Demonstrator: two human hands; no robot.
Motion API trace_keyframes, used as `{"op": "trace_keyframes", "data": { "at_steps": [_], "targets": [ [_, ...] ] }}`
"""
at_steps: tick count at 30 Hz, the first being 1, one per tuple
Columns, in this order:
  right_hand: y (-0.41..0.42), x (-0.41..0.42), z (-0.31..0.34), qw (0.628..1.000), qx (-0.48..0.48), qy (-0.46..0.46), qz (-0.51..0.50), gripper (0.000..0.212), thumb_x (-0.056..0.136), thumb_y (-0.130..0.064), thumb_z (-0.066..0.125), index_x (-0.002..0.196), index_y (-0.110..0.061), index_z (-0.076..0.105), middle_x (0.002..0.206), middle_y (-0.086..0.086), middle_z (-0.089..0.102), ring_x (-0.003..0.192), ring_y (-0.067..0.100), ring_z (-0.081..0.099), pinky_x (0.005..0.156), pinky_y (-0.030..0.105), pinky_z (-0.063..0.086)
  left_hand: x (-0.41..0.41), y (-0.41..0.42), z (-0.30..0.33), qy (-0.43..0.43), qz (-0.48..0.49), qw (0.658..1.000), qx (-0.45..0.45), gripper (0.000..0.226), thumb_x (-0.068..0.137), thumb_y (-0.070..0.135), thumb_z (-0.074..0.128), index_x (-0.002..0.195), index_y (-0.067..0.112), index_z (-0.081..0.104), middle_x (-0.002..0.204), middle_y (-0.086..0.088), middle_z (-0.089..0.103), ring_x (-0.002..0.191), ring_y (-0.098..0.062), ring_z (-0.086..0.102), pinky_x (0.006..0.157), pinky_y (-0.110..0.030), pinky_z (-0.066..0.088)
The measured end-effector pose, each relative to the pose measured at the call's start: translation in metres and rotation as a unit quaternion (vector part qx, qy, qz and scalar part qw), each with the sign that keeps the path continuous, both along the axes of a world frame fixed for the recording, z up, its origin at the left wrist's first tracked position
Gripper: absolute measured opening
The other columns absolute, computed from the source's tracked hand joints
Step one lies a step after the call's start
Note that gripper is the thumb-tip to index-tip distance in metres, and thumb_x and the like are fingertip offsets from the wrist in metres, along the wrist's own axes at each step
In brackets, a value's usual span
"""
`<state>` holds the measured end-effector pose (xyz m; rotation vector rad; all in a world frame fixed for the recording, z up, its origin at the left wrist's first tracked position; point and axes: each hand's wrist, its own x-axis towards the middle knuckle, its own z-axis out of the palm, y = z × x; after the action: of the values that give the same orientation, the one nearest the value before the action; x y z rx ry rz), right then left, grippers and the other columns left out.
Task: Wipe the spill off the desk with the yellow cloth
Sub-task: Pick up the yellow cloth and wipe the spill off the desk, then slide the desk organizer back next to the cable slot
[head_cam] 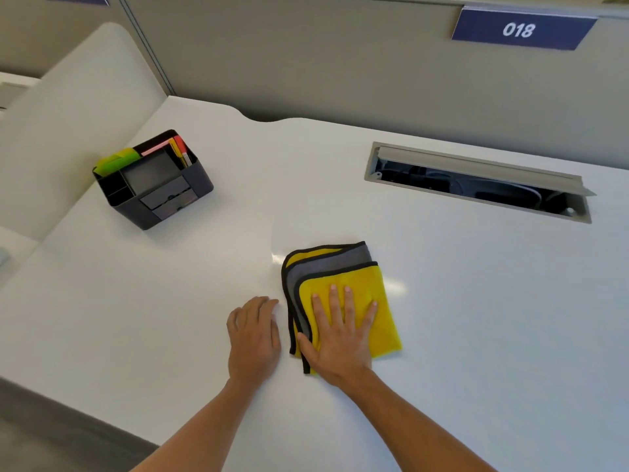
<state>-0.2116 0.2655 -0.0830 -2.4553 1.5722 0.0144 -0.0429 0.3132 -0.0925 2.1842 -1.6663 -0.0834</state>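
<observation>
A folded yellow cloth (354, 277) with a grey inner side and black trim lies on the white desk (476, 301) near its middle. My right hand (340, 332) presses flat on the cloth, fingers spread, palm over its near left part. My left hand (253, 332) rests palm down on the bare desk just left of the cloth, fingers loosely curled, holding nothing. A faint wet sheen (277, 258) glints on the desk at the cloth's far left corner; I cannot make out a distinct spill.
A black desk organiser (153, 180) with pens and sticky notes stands at the far left. An open cable tray slot (476, 183) is set into the desk at the far right. A grey partition with a blue 018 sign (520, 28) rises behind.
</observation>
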Motion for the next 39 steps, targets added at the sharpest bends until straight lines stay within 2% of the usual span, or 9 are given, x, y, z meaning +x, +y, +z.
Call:
{"op": "trace_keyframes", "data": {
  "at_steps": [5, 8, 11, 16, 19, 24, 29, 33, 39],
  "targets": [
    [-0.016, 0.045, 0.005, 1.0, 0.006, 0.004, -0.012, 0.076, 0.091, -0.07, 0.028, 0.152, -0.025, 0.031, 0.16, 0.014, 0.025, 0.148, 0.041, 0.015, 0.108, 0.076, 0.009, 0.005, 0.002, 0.006, 0.076, 0.015, 0.997, -0.013, 0.042, 0.088, 0.014, 0.033, 0.121, 0.008, 0.059, 0.121, -0.01, 0.063, 0.111, -0.028, 0.059, 0.099, -0.053, 0.043],
    [-0.026, 0.066, 0.006, 1.0, 0.0, 0.009, -0.022, 0.077, 0.091, -0.072, 0.024, 0.152, -0.027, 0.031, 0.16, 0.013, 0.025, 0.148, 0.039, 0.015, 0.108, 0.076, 0.008, 0.009, 0.003, 0.012, 0.124, 0.018, 0.992, -0.021, 0.043, 0.088, 0.012, 0.032, 0.118, 0.007, 0.063, 0.122, -0.01, 0.064, 0.11, -0.029, 0.061, 0.099, -0.048, 0.044],
    [-0.029, 0.071, 0.006, 1.0, -0.008, 0.011, -0.028, 0.078, 0.09, -0.076, 0.013, 0.154, -0.032, 0.022, 0.164, 0.008, 0.015, 0.151, 0.034, 0.003, 0.112, 0.071, -0.001, 0.027, -0.001, 0.015, 0.154, 0.012, 0.987, -0.037, 0.036, 0.09, 0.011, 0.036, 0.111, 0.012, 0.065, 0.123, -0.009, 0.063, 0.111, -0.027, 0.06, 0.097, -0.038, 0.041],
    [-0.015, 0.036, 0.001, 0.99, -0.052, -0.054, -0.118, 0.074, 0.093, -0.072, 0.024, 0.147, -0.024, 0.04, 0.158, 0.009, 0.032, 0.15, 0.028, 0.016, 0.116, 0.065, 0.003, 0.085, -0.032, 0.021, 0.17, 0.019, 0.981, -0.092, 0.022, 0.09, 0.003, 0.054, 0.106, 0.013, 0.067, 0.121, -0.007, 0.062, 0.114, -0.026, 0.057, 0.095, -0.037, 0.047],
    [-0.001, 0.016, -0.008, 0.989, -0.059, -0.059, -0.123, 0.075, 0.093, -0.071, 0.025, 0.149, -0.023, 0.038, 0.158, 0.008, 0.032, 0.148, 0.026, 0.019, 0.115, 0.063, 0.01, 0.128, -0.063, 0.031, 0.154, 0.068, 0.98, -0.109, 0.024, 0.088, 0.003, 0.059, 0.11, 0.01, 0.065, 0.125, -0.013, 0.06, 0.117, -0.032, 0.054, 0.096, -0.046, 0.047],
    [-0.001, 0.018, -0.011, 0.989, -0.065, -0.048, -0.128, 0.072, 0.094, -0.068, 0.03, 0.151, -0.024, 0.034, 0.159, 0.007, 0.03, 0.149, 0.024, 0.018, 0.118, 0.059, 0.01, 0.188, -0.104, 0.042, 0.126, 0.207, 0.958, -0.153, 0.038, 0.083, 0.007, 0.062, 0.12, 0.014, 0.057, 0.14, -0.015, 0.048, 0.128, -0.037, 0.044, 0.101, -0.057, 0.035],
    [-0.001, 0.015, -0.018, 0.987, -0.084, -0.046, -0.125, 0.072, 0.094, -0.067, 0.031, 0.152, -0.024, 0.033, 0.16, 0.006, 0.028, 0.15, 0.023, 0.015, 0.119, 0.057, 0.012, 0.228, -0.122, 0.048, 0.138, 0.308, 0.92, -0.197, 0.061, 0.083, 0.019, 0.062, 0.138, 0.021, 0.037, 0.155, -0.011, 0.026, 0.14, -0.031, 0.028, 0.111, -0.052, 0.023],
    [-0.001, 0.016, -0.021, 0.987, -0.083, -0.058, -0.126, 0.073, 0.094, -0.068, 0.031, 0.153, -0.025, 0.029, 0.161, 0.005, 0.025, 0.15, 0.022, 0.014, 0.119, 0.052, 0.014, 0.25, -0.135, 0.049, 0.19, 0.297, 0.921, -0.168, 0.065, 0.084, 0.016, 0.066, 0.14, 0.024, 0.035, 0.156, -0.013, 0.022, 0.134, -0.038, 0.035, 0.105, -0.055, 0.034],
    [0.0, 0.017, -0.02, 0.987, -0.069, -0.063, -0.13, 0.073, 0.094, -0.068, 0.031, 0.153, -0.024, 0.029, 0.162, 0.005, 0.025, 0.15, 0.023, 0.015, 0.12, 0.047, 0.013, 0.269, -0.151, 0.052, 0.247, 0.296, 0.91, -0.154, 0.039, 0.089, 0.016, 0.064, 0.125, 0.01, 0.048, 0.145, -0.022, 0.033, 0.118, -0.045, 0.048, 0.097, -0.05, 0.048]
  ]
}}
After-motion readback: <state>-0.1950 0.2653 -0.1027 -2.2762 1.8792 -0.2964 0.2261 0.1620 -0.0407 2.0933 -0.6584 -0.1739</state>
